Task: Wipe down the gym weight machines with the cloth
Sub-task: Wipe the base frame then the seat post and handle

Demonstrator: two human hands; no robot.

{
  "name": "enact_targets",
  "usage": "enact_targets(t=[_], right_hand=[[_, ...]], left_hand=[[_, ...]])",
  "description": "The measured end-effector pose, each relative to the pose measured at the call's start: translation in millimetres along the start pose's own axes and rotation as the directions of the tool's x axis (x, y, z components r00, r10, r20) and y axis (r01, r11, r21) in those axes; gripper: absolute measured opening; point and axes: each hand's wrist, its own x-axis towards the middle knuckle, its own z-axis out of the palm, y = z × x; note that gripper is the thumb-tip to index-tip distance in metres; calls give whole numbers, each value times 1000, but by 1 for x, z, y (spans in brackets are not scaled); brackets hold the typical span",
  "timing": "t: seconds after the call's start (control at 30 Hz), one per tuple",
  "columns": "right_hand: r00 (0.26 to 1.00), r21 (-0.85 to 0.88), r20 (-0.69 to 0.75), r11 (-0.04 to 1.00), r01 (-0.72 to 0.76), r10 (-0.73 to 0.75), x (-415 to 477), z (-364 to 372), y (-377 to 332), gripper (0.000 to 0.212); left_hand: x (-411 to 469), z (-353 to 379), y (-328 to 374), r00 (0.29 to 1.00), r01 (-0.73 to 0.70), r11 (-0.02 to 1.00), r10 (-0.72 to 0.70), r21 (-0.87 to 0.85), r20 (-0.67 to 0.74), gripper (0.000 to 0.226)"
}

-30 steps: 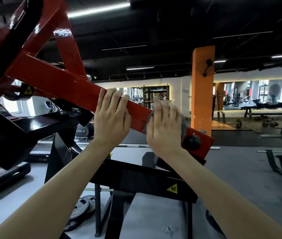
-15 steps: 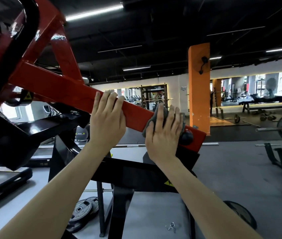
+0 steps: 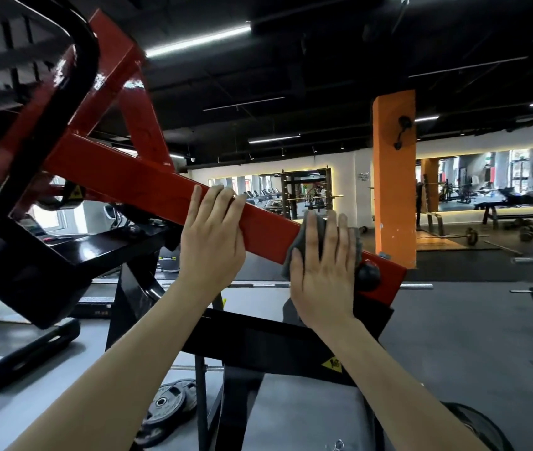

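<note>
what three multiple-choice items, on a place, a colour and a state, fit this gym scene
1. Where is the grey cloth? A) on the floor B) under the right hand, on the slanted red steel beam C) on a bench
2. The round knob near the beam's lower end is: A) black B) yellow C) white
3. The left hand: A) holds a plate B) hangs free C) rests flat on the beam
Key: B, the hand presses it there; A, it shows dark against red; C, its palm lies on the beam.
</note>
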Motion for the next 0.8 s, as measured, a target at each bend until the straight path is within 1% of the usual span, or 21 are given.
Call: enact_targets(t=[0.07,0.13,0.2,0.3,0.37,0.43,0.5,0.57,0.63,0.7,0.8], right_hand=[[999,-4,-8,999,-50,50,3,2,-10,66],[998,-10,-2,998,-58,58,7,2,-22,67],[1000,5,5,1000,-12,12,14,2,-42,67],[995,91,3,991,95,-95,35,3,-83,67],[983,129,16,976,178,-181,49,7,-107,71],[969,132,29,962,238,-243,58,8,-120,75],[957,144,25,949,281,-288,59,7,-116,73],[950,155,26,940,304,-311,55,4,-96,70],[959,128,61,955,268,-277,43,1,-66,70],[974,87,93,976,201,-209,26,0,-30,73],[986,39,90,989,140,-143,4,-5,6,72]], left_hand=[[2,-4,-1,1000,-13,1000,13,15,26,44],[4,-10,-4,998,-31,999,29,32,56,45],[5,-17,-12,996,-50,998,48,26,73,47],[6,-26,-23,996,-56,998,56,3,73,46],[6,-29,-30,999,-16,1000,16,-8,45,40],[4,-28,-37,999,43,999,-43,-32,11,39],[1,-26,-40,998,60,998,-60,-26,-1,41],[1,-25,-36,998,59,998,-59,-21,4,45],[1,-26,-30,998,65,998,-65,-13,19,50],[1,-26,-27,997,65,998,-65,7,42,53],[1,-27,-30,995,42,999,-44,28,94,55]])
